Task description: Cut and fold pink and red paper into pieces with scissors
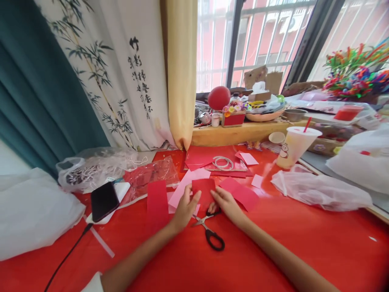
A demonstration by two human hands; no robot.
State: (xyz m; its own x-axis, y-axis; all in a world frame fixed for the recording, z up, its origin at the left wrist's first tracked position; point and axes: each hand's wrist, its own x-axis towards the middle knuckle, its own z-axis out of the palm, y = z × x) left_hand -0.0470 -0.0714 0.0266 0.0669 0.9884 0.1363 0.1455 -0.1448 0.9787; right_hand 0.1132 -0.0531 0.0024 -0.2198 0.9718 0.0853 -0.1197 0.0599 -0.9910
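Both my hands hold a small red piece of paper (pixel 203 190) by its two sides, a little above the red table (pixel 261 251). My left hand (pixel 186 209) grips its left edge with thumb and fingers. On the right edge, my right hand (pixel 224 199) does the same. Just below the paper lies a pair of scissors (pixel 209 229) with black handles and spread blades; its upper handle is partly behind my right hand. Pink paper (pixel 191 180) and a red paper strip (pixel 157 202) lie left of the hands, and another red sheet (pixel 238 191) to the right.
A phone (pixel 105 199) with a cable lies at left beside a white plastic bag (pixel 36 215). A drink cup (pixel 298 146) with a red straw stands at right, near a crumpled clear bag (pixel 319 188). Behind, a coiled cord (pixel 223 163) rests on red sheets; a crowded windowsill (pixel 237 135) follows.
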